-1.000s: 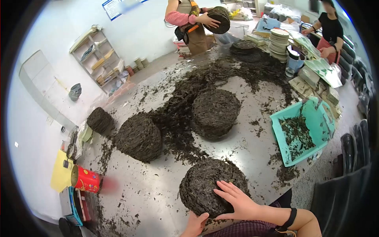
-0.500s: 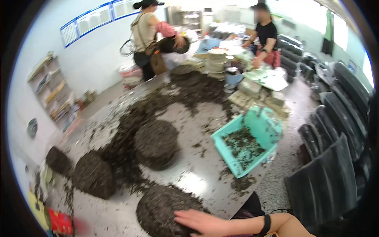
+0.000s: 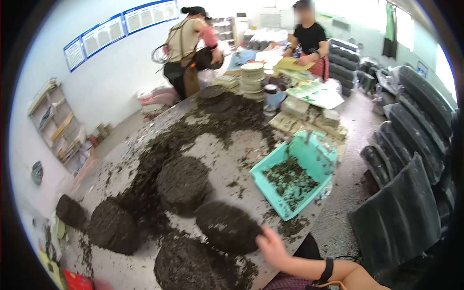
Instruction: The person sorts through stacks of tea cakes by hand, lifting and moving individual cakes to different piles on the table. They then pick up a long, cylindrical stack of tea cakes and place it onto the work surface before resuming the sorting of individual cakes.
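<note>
My right hand [image 3: 273, 247] grips the near right rim of a dark, flat, round cake [image 3: 227, 227] of pressed leafy-looking matter. The cake is tilted up over the metal table. Just below it lies a thick dark round slab [image 3: 186, 263] with crumbs at its right side. Another thick round cake [image 3: 182, 184] sits behind, near the lifted one. My left hand is not in view.
Loose dark crumbs [image 3: 159, 145] cover much of the table. A teal basket [image 3: 270, 193] holding bits stands at right. More dark cakes [image 3: 112, 227] lie left. Stacked plates [image 3: 252, 79] and two people [image 3: 186, 53] are at the back; black padded pieces [image 3: 396, 212] line the right.
My right hand lay flat on the near dark mound; now it holds a flat round cake by its rim, raised and tilted. At the back, one person now holds a yellowish sheet.
</note>
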Tool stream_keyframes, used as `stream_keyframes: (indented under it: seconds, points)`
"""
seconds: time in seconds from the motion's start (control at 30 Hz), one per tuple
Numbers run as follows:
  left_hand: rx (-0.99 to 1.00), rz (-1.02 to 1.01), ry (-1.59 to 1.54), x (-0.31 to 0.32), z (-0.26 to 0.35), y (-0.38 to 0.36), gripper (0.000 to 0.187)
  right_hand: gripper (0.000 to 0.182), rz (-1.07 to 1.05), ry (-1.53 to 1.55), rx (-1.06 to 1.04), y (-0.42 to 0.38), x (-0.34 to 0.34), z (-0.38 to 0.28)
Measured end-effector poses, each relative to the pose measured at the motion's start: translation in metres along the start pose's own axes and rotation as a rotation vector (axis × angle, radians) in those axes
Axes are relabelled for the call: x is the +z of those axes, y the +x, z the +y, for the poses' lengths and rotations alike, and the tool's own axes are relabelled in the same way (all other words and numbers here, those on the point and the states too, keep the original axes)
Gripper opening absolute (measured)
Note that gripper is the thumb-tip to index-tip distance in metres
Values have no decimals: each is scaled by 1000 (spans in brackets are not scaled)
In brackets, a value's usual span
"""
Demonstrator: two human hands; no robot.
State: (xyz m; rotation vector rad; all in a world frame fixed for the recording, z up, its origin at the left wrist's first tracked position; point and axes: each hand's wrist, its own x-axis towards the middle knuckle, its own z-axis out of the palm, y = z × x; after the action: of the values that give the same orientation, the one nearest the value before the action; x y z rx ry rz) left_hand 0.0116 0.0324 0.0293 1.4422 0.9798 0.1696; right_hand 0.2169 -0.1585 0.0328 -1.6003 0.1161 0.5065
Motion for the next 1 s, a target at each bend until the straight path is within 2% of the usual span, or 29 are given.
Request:
stream_keyframes:
  seconds: [0.03,0.07,0.1,0.13,0.17,0.2,0.23,0.27,0.33,0.37,0.4,0.47,0.53,0.6,0.63,0.67,0.7,0.73,0.8,0.83,0.9,0.97,1.0]
  points:
    - [-31,-11,-11,-1,2,-1,83,56,140,-33,-384,35,-6,47]
    - [-37,33,-6,-1,-5,-2,83,65,198,174,-258,50,-7,61]
    - [4,51,-51,0,-11,-1,84,71,328,-97,-362,58,-13,80]
    - [47,67,-98,2,-16,0,84,69,313,-277,-429,39,-14,54]
    - [35,106,-96,6,-8,1,84,66,91,-212,-457,22,-8,36]
    - [-9,24,-70,11,2,0,85,64,-130,-146,-465,8,-4,24]
    - [-63,-61,-44,13,4,-6,87,66,-534,-154,-377,2,-5,18]
    - [-100,-30,-25,5,-16,-16,87,66,-562,-134,-337,-20,5,22]
    - [160,-143,134,13,-43,2,87,74,-768,-318,-625,-33,27,6]
    - [271,-83,78,28,-18,-7,79,78,-803,-404,-573,-34,32,0]
    - [295,-89,70,29,-19,3,79,81,-837,-485,-496,-36,34,-3]
    - [273,-87,-49,25,-25,8,70,78,-810,-514,-557,-28,31,-5]
    - [229,-47,-77,19,-17,-2,64,68,-819,-353,-537,-27,24,-9]
    - [303,46,69,14,-7,3,62,48,-601,-257,-293,-34,13,-26]
    - [336,69,148,-4,-42,18,65,41,-308,-292,-412,-27,10,-7]
    - [324,65,149,-4,-37,13,65,33,-177,-257,-239,-15,2,1]
    - [259,74,70,-2,-25,7,69,32,-82,-223,-231,3,-7,12]
    - [197,83,-11,-1,-16,3,72,37,-14,94,-313,20,-7,17]
    - [135,21,-71,-3,-13,5,78,45,451,-243,-515,45,-8,50]
    - [151,6,-64,-2,-15,7,77,45,453,-244,-521,44,-11,52]
    - [146,-4,-50,-2,-19,3,77,58,12,-323,-637,12,-9,27]
    - [138,-93,-25,8,-13,4,78,69,-593,-324,-448,-12,2,4]
    - [140,-97,-24,16,-8,2,78,77,-711,-353,-498,-25,14,-3]
